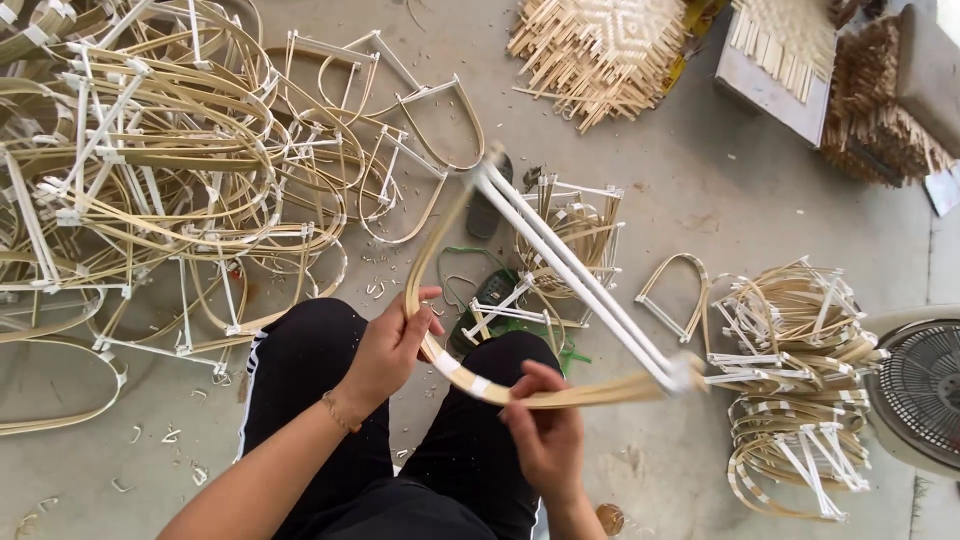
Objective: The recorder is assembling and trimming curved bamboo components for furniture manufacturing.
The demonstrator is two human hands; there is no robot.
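Head view: left hand (392, 345) clasps the bent bamboo frame (560, 290) at its curve. Right hand (545, 430) pinches the same strip lower down.

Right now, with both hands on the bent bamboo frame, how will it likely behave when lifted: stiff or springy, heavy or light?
The bamboo frame is probably springy: its thin strip curves in a bow between the left hand and right hand. It likely weighs little, since only slim strips and white crossbars form it. It may catch on the piled frames nearby.

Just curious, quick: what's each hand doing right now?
Left hand: closed on the bent bamboo frame.
Right hand: fingers pinch the same frame's lower curve.
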